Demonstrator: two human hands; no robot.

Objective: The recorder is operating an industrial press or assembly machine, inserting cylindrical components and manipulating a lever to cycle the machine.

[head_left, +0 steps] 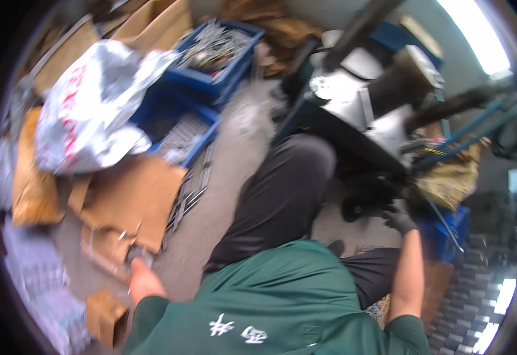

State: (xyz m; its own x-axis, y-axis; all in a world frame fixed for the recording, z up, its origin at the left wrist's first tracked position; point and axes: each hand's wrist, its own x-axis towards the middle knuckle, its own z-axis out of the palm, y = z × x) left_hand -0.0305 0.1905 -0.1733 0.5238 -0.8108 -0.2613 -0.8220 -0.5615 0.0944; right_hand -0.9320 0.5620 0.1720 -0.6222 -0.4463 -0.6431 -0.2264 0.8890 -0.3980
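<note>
My left hand [140, 255], in a grey glove, is low at the left, against the edge of an opened brown cardboard box [129, 198]. A thin, shiny strip [138, 227] shows just beyond its fingers; blur hides whether the hand grips it. On the right, my right hand [399, 219], in a dark grey glove, has its fingers apart beside a black rounded part [353, 208] under the machine. Nothing shows in that hand. The machine [353, 89], with a pale metal top and dark body, stands in front of my knee.
Blue bins [226, 89] of thin metal parts stand at the far left, beside a white plastic bag [93, 106]. Long metal rods [188, 201] lie along the cardboard. A small carton [106, 316] is at lower left. Another blue bin [456, 234] and a woven dark seat [477, 290] are at right.
</note>
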